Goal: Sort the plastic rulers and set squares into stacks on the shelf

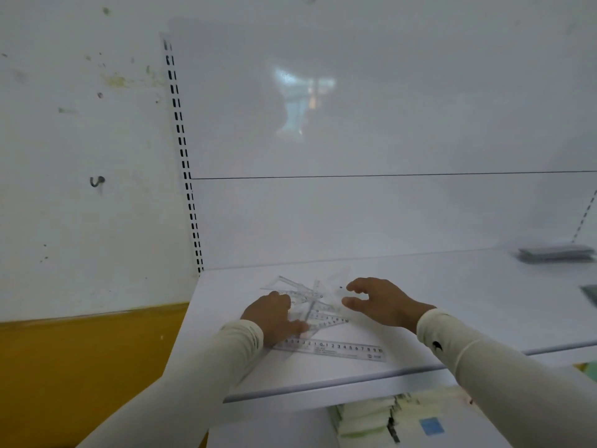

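Your left hand [274, 315] presses the clear ruler pile [310, 305], right hand [378, 302] open, empty at 3 o'clock; overlapping pieces may slide off the shelf [452, 286].

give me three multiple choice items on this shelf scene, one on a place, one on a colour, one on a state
1. Where does the straight ruler lie relative to the jumbled pile of clear set squares?
A. behind it, by the back panel
B. in front of it, nearer the shelf's front edge
C. on the lower shelf

2. What colour is the lower band of the wall left of the shelf?
A. yellow
B. blue
C. red

3. How is the right hand?
A. gripping the straight ruler
B. flat on the back panel
C. open, fingers loosely curved beside the pile, holding nothing

Answers: 1 B, the ruler sits closest to the front lip. 2 A, a mustard yellow band runs below the white. 3 C, nothing lies between its thumb and fingers, while the left hand rests on the pile.
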Available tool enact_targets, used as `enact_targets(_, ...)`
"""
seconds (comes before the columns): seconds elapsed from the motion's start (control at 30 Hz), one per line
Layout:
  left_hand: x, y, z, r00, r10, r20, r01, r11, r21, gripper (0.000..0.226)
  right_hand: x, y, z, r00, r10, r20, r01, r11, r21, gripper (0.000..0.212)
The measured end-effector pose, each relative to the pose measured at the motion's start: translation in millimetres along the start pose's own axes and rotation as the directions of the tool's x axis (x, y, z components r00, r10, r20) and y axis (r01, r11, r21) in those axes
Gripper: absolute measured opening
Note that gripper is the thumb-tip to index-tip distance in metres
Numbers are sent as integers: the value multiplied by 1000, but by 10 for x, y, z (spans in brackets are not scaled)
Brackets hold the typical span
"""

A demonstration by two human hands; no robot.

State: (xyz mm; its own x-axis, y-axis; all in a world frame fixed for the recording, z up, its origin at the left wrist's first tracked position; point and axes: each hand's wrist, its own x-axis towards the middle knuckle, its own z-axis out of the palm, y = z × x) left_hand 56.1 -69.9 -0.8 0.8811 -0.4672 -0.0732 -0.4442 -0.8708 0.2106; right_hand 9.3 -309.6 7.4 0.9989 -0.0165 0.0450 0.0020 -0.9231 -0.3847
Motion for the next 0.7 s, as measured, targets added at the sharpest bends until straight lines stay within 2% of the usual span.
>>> enact_targets(0.13,20,-14,-33,1000,-3,-18,2,997,-84,61,12,0,-25,1000,-6,-1,6,1000,-9,50)
enact_targets(0.2,35,-89,-70,1000,-1,-29,-2,994,-107,51,30,-1,-27,1000,-7,-7,7,1000,-6,50)
enact_targets(0.3,31,-212,-121,997,4,-77,-14,992,-127,25,83,-25,-6,1000,-16,-11,16,1000,10,50)
enact_targets(0.37,-6,-268,-175,991,-8,-133,-12,990,-144,23,123,-67,20,1000,-30,-8,30,999,11,50)
enact_targets(0.47,-82,-323,-256,979,-2,-203,-19,994,-104,24,169,-144,68,998,-55,-5,55,998,2,50)
enact_targets(0.6,-152,-389,-231,988,-17,-155,22,999,27,4,227,-199,131,999,-47,-7,47,999,5,50)
enact_targets(0.7,-190,-440,-159,987,-51,-153,59,997,50,4,269,-210,165,999,-6,-33,5,1000,-27,50)
